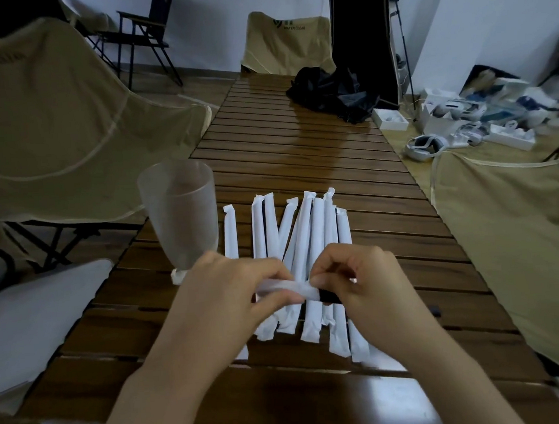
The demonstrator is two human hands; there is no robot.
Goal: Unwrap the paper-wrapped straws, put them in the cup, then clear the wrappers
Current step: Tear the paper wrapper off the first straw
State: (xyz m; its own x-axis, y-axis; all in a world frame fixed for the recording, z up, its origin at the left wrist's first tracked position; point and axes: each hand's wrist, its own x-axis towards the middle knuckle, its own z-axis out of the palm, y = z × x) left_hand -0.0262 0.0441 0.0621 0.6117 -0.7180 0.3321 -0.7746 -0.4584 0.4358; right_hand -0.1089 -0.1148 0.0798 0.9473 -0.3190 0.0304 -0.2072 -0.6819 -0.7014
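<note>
We pinch 1 white paper-wrapped straw (285, 289) w/ both hands, left hand (230, 291) closed on wrapper, right hand (362, 282) gripping the dark exposed end, to strip it beside the frosted plastic cup (180, 212).

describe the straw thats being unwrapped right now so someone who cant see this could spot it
Start at the slatted wooden table and find the row of white wrapped straws lying beside the frosted cup. Just in front of that row, the left hand and right hand pinch one straw between them. It alone lies crosswise and lifted, with a dark tip showing from its torn paper.
</note>
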